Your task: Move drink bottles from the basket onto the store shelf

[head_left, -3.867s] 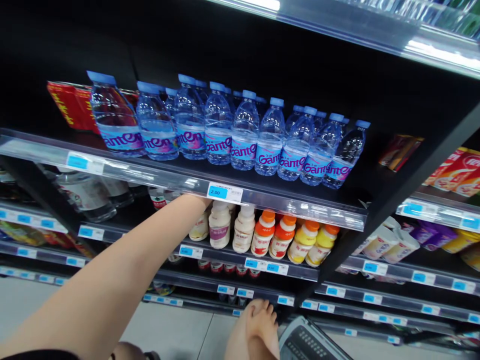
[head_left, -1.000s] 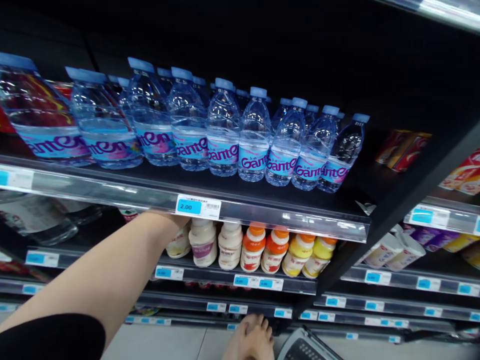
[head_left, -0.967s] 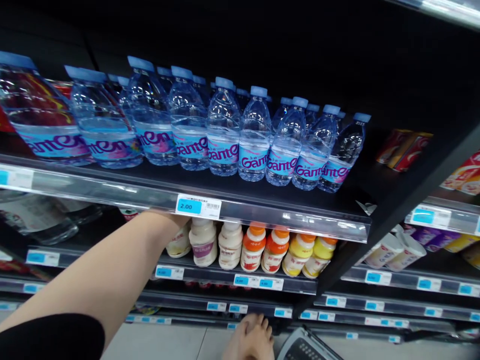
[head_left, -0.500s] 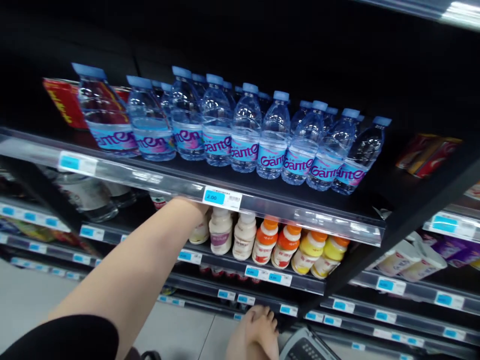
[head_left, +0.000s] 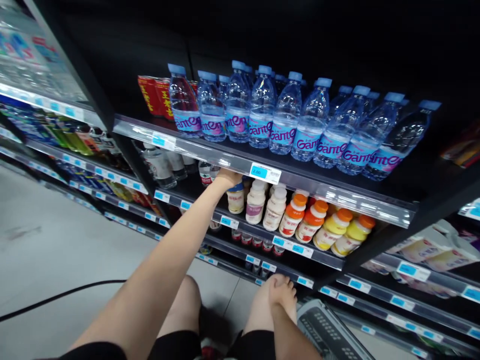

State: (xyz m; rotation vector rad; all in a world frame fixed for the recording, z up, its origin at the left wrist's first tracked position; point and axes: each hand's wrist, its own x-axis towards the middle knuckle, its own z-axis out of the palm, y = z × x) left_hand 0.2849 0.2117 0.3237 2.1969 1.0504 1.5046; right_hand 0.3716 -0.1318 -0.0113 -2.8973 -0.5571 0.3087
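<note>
My left hand point(head_left: 228, 178) reaches in under the front lip of the shelf point(head_left: 210, 150) that carries the water bottles. It is over a small white bottle with a blue top point(head_left: 236, 199); the shelf edge and the hand's own back hide the fingers, so I cannot tell whether it grips. To its right stand a white bottle with a purple label point(head_left: 255, 202), a plain white one point(head_left: 275, 209), and several orange-capped drink bottles point(head_left: 292, 216). My right hand point(head_left: 284, 292) rests on my right knee, fingers stretched out, holding nothing.
Several blue-capped water bottles point(head_left: 283, 117) line the upper shelf, beside red cans point(head_left: 153, 97). Clear bottles point(head_left: 160, 165) stand left of my left hand. A grey keypad device point(head_left: 326, 327) is by my right leg. A black cable point(head_left: 63, 295) crosses the left side.
The view has swung left and shows more floor and my knees. More of my left hand shows, at the blue-topped bottle under the shelf lip. My right hand stays on the knee.
</note>
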